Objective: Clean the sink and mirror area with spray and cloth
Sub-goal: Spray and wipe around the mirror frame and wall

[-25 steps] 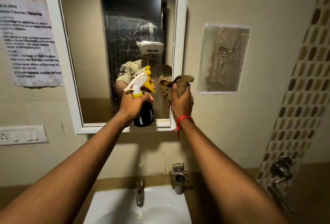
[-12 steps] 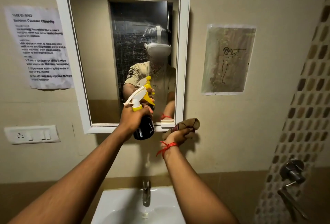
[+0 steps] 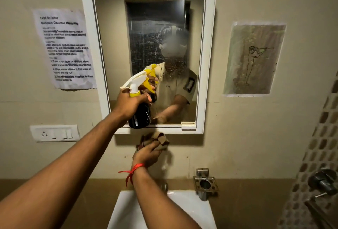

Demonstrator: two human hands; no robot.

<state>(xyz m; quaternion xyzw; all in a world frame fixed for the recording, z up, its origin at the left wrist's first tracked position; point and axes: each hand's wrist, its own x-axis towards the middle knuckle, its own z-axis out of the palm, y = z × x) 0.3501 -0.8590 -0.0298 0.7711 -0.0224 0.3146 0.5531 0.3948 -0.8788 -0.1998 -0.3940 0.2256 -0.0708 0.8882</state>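
Hands both up at the wall above the white ceramic sink (image 3: 192, 208). My left hand (image 3: 128, 103) grips the black plastic spray bottle with a white and yellow trigger head (image 3: 141, 117). My fingers are curled round its neck just under the trigger, but I cannot tell whether the trigger is squeezed. The bottle is roughly upright, with its nozzle toward the white-framed rectangular wall mirror (image 3: 113, 46). It sits in front of the glass's lower left part, and its base overlaps the bottom frame edge. The glass shows streaky smears across the middle, plus the reflection of the bottle and my arm.

My right hand (image 3: 148, 153) is lower, just under the mirror's bottom frame and well above the sink. Its fingers are clenched on a crumpled brown cloth (image 3: 160, 139). The cloth bunches out past my fingertips, close to the beige wall (image 3: 237, 137). I cannot tell whether it touches the wall. A red thread (image 3: 134, 171) is tied round that wrist, with its loose ends hanging.

A white printed instruction sheet (image 3: 65, 49) is stuck to the wall left of the mirror, above a white switch-and-socket plate (image 3: 54, 133). A greyish sheet with a line drawing of a figure (image 3: 254, 58) is stuck to the right of the mirror. A square metal holder (image 3: 205, 185) is fixed to the wall just above the sink's right back corner. The tap is mostly hidden behind my right wrist. A chrome valve (image 3: 321, 181) sits on the mosaic-tiled wall at far right.
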